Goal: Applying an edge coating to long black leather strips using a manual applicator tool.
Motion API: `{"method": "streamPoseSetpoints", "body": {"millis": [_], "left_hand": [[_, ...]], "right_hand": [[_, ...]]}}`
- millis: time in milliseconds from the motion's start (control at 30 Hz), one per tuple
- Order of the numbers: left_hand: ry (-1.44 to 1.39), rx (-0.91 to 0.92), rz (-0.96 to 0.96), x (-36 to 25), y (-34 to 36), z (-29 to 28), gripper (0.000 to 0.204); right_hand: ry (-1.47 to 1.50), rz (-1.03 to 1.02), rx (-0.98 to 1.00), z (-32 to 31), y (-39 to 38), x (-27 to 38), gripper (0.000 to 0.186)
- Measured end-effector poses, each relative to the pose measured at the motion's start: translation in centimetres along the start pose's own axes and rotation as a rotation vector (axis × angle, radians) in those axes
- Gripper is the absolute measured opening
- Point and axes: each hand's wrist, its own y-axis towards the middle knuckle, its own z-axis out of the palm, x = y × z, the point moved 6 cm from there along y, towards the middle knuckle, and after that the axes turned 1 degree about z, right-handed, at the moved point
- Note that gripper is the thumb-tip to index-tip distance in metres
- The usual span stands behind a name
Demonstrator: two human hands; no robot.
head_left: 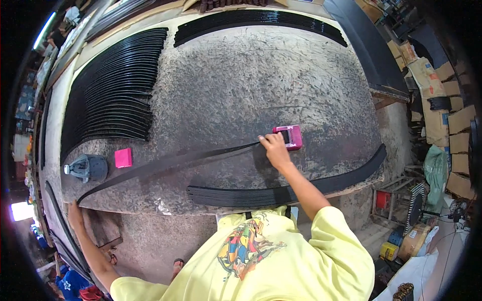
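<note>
A long black flat strip [165, 163] stretches in a bowed line across the worn table. Its left end is at the table's front left corner, pinched in my left hand [75, 214]. My right hand [274, 150] is closed on the other end, right beside a magenta box with a dark, black-looking middle [289, 138]. I cannot tell whether the strip goes into that box. Near the strip's left half lie a flat pink block [123, 158] and a cut-down, grey-blue clear plastic bottle [88, 168] on its side.
A wide row of black strips [113, 88] covers the table's left part. Another stacked bundle [261, 19] lies along the far edge, and a third [291, 194] along the near edge. Right of the table stand a dark panel [369, 50], cardboard boxes [459, 145] and a metal stool frame [396, 195].
</note>
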Motion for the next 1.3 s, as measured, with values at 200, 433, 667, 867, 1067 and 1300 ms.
{"method": "streamPoseSetpoints", "body": {"millis": [200,433,667,867,1067,1300], "left_hand": [[0.094,-0.015,-0.087,1.2,1.9,-4.4,0.035],[-0.449,0.032,0.405,-30.2,1.3,-10.8,0.022],[-1.345,0.126,0.355,-57.7,6.2,-17.3,0.026],[-1.515,0.307,0.183,-73.2,11.0,-20.2,0.06],[-1.409,0.692,0.054,-75.7,12.1,-11.3,0.046],[-1.413,0.495,-0.026,-72.8,13.2,-4.1,0.034]], "right_hand": [[0.397,0.049,0.107,-3.8,2.3,0.2,0.04],[2.009,0.885,-0.182,-7.6,1.1,-12.9,0.017],[2.14,0.778,-0.459,-8.9,2.5,-30.8,0.019],[1.852,0.929,-0.376,-9.4,3.9,-42.2,0.041],[1.275,1.147,0.138,-8.6,2.0,-46.3,0.048],[0.532,0.792,0.229,-11.8,3.8,-51.1,0.029]]}}
